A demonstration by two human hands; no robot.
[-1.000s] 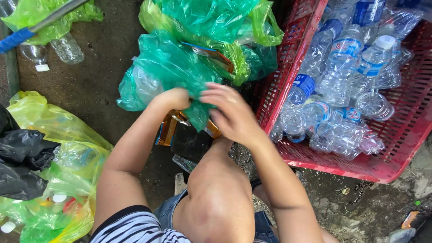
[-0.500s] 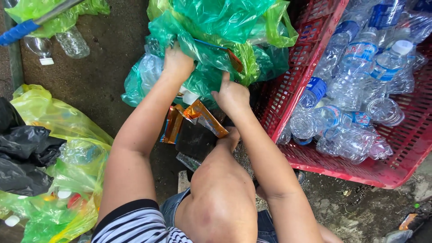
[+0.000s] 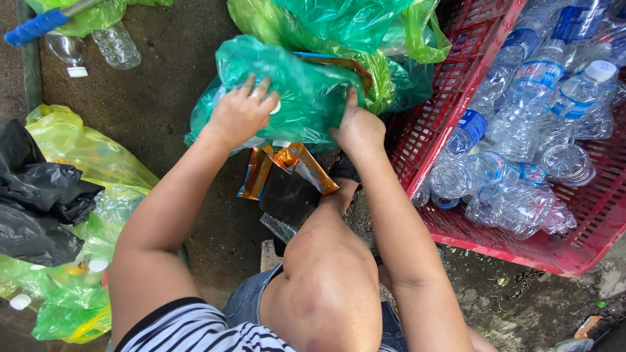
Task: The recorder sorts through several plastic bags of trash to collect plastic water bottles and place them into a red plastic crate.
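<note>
My left hand (image 3: 240, 112) presses on the left side of a green plastic bag (image 3: 300, 91) stuffed with clear bottles. My right hand (image 3: 357, 127) grips the same bag at its right side. The bag sits on the ground in front of my bent knee (image 3: 329, 274). Just below the bag lie an orange foil wrapper (image 3: 297, 160) and a flat black piece (image 3: 288, 195).
A red plastic crate (image 3: 521, 241) on the right holds several clear empty bottles (image 3: 521, 130). More green bags (image 3: 352, 26) lie behind. On the left are a yellow-green bag (image 3: 72, 150) of bottles, a black bag (image 3: 39, 195), loose bottles (image 3: 114, 42) and a blue handle (image 3: 36, 26).
Both hands moved apart to the two sides of the green bag and now hold it. The orange wrapper and black piece have come into view beneath it.
</note>
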